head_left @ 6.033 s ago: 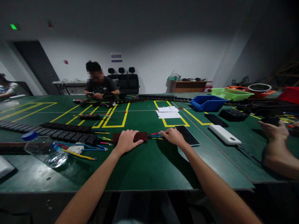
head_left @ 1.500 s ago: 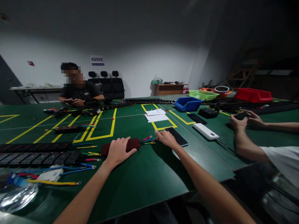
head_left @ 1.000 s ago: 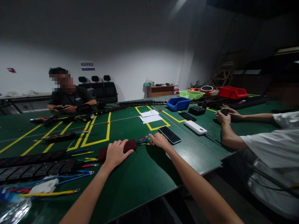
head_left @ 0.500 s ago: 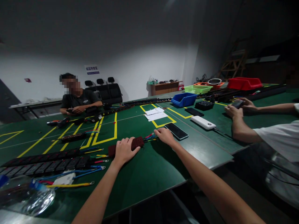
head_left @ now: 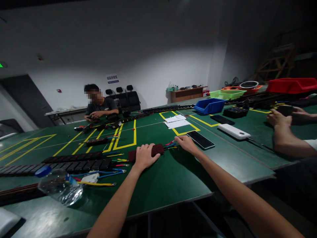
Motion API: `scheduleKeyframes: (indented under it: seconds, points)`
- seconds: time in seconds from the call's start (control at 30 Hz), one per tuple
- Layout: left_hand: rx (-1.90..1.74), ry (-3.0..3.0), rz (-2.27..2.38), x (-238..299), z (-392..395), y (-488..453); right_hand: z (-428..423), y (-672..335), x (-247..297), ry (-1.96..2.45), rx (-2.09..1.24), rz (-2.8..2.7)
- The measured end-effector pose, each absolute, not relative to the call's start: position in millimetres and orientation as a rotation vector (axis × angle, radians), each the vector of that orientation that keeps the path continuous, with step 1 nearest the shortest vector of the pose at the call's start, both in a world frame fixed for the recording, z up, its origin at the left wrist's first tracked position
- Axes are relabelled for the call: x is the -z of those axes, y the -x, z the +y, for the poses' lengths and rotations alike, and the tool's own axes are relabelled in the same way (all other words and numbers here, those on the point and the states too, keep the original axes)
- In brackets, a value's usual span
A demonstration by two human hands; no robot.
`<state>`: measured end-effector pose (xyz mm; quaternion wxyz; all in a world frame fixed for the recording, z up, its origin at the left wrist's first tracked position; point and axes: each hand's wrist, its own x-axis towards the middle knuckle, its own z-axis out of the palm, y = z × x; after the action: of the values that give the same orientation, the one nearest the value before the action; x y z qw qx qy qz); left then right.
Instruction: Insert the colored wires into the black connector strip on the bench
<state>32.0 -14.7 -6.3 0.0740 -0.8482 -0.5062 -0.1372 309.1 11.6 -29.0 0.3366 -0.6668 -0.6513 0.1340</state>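
Well, my left hand [head_left: 145, 156] lies flat on the hard-looking dark red block [head_left: 158, 149], best held by its sides; my right hand [head_left: 186, 144] touches bendy wires [head_left: 170, 144], grip unclear

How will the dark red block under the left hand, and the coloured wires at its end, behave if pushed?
The dark red block looks flat and rigid, so it would probably slide, not roll. Its coloured wires look thin and bent, so likely floppy, trailing behind.

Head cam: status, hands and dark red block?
Left hand flat on dark red block. Right hand at coloured wires at its end, grip unclear. Phone close beside right hand.
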Motion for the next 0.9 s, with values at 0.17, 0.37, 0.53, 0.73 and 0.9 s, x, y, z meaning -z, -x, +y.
scheduleKeyframes:
  seconds: [0.17, 0.37, 0.53, 0.73, 0.9]
  points:
    - [0.422, 2.567, -1.53, 6.7, -15.2, -31.1, 16.4, -312.4, 33.3, 1.726, -0.372, -1.605]
    - [0.406, 2.561, -1.521, 7.8, -14.7, -30.9, 15.8, -308.2, 34.4, 1.645, -0.418, -1.675]
    - [0.362, 2.564, -1.529, 6.3, -14.6, -31.7, 13.5, -305.6, 28.5, 1.534, -0.479, -1.667]
    - [0.379, 2.551, -1.525, 3.3, -13.7, -32.2, 2.9, -309.6, 18.9, 1.794, -0.279, -1.72]
    - [0.353, 2.536, -1.539, 0.9, -14.5, -32.4, 1.5, -310.1, 18.8, 1.955, -0.265, -1.718]
